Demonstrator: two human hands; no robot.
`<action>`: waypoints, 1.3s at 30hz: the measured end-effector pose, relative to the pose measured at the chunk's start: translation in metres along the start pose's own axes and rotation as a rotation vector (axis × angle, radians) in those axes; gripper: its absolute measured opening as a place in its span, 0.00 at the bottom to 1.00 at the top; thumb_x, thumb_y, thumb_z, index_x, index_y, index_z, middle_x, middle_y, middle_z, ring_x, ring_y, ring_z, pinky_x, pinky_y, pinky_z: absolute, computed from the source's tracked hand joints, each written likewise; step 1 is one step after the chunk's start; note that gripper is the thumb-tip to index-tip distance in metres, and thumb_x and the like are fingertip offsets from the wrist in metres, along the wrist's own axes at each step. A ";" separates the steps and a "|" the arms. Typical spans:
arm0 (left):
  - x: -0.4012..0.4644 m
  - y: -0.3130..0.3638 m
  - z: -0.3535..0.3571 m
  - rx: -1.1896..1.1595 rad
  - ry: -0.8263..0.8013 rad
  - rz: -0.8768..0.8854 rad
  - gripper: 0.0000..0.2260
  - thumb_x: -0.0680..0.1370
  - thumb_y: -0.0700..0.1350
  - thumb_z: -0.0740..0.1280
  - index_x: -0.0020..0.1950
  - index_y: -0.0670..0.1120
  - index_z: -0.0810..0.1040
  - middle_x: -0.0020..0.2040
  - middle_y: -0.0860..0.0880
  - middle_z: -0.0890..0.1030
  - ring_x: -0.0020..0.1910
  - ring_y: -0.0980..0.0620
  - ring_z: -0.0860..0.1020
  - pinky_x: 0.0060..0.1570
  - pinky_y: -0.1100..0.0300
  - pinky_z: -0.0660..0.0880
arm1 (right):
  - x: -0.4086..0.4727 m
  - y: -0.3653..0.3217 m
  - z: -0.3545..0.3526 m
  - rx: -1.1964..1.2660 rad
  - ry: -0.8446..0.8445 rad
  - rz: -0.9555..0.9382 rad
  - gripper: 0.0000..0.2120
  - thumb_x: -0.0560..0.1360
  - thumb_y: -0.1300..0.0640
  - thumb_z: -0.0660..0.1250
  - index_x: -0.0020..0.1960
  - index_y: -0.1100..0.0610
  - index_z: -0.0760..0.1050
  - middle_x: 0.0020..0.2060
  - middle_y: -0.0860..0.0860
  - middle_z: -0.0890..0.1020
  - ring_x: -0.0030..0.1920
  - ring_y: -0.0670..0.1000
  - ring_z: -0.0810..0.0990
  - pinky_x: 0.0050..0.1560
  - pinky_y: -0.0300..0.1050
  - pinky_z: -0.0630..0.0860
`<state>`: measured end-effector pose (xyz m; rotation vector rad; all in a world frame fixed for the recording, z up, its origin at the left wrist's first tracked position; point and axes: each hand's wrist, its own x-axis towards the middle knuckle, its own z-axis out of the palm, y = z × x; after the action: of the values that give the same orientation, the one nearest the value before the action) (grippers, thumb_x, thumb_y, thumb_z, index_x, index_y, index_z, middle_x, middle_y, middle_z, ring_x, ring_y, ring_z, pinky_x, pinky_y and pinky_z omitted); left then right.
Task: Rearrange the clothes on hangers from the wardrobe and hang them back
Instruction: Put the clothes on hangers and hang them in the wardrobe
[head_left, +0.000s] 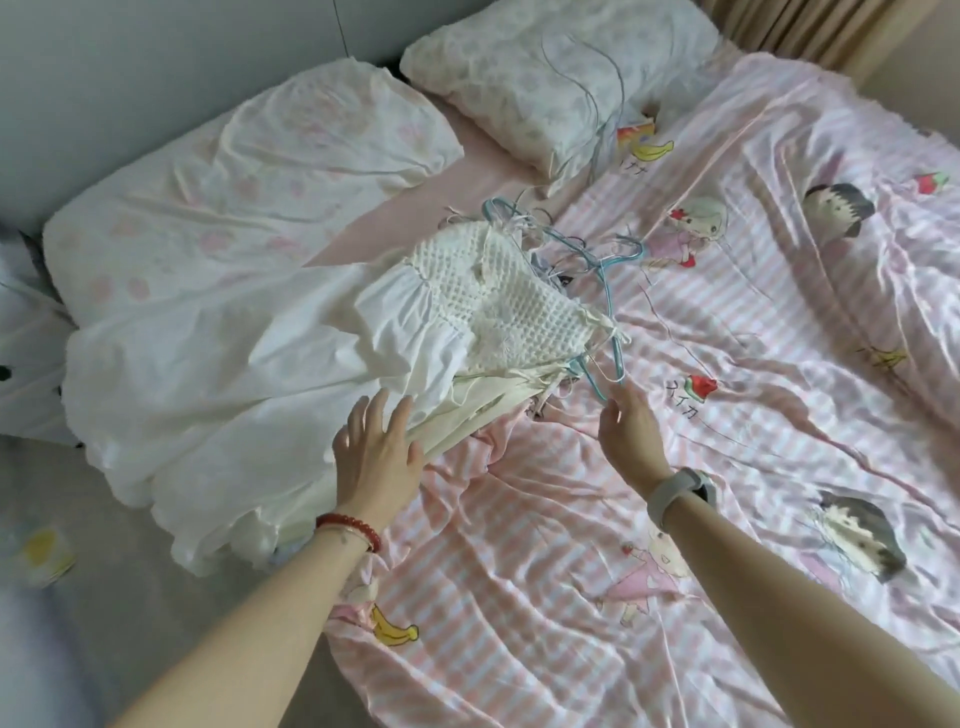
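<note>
1. a pile of white clothes on blue hangers lies on the bed (pink striped cover).
2. left hand rests flat on the pile, fingers spread.
3. right hand is relaxed, fingertips at a hanger, gripping nothing.

Head-worn view, forward and down, close over the bed.

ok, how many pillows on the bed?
2. One pillow lies at the left by the wall, above the white dress. The other is at top centre, with wire hangers on it. None seems hidden.
</note>
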<state>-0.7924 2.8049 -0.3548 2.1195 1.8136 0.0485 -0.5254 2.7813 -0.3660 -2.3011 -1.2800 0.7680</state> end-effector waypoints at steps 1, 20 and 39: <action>0.015 0.002 0.008 0.006 0.007 0.027 0.23 0.72 0.40 0.68 0.67 0.44 0.71 0.69 0.40 0.67 0.68 0.37 0.64 0.60 0.38 0.66 | 0.018 0.004 0.002 0.006 0.014 0.025 0.14 0.77 0.66 0.53 0.59 0.67 0.71 0.54 0.65 0.75 0.58 0.63 0.70 0.51 0.49 0.66; 0.109 -0.010 0.063 -0.105 0.036 -0.003 0.13 0.76 0.40 0.66 0.61 0.44 0.77 0.50 0.43 0.79 0.47 0.40 0.78 0.40 0.52 0.73 | 0.178 0.015 0.045 0.178 0.146 0.406 0.16 0.76 0.60 0.55 0.57 0.67 0.72 0.54 0.63 0.77 0.55 0.63 0.75 0.53 0.51 0.71; 0.056 -0.013 0.033 -0.366 0.156 -0.412 0.15 0.81 0.46 0.56 0.49 0.36 0.76 0.46 0.36 0.79 0.48 0.38 0.76 0.44 0.51 0.69 | 0.097 0.020 0.033 0.245 -0.062 0.092 0.11 0.71 0.49 0.56 0.42 0.57 0.68 0.33 0.48 0.73 0.35 0.51 0.72 0.33 0.42 0.66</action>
<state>-0.7866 2.8526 -0.4009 1.5039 2.1062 0.4177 -0.4912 2.8575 -0.4294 -2.1640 -1.0465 0.9767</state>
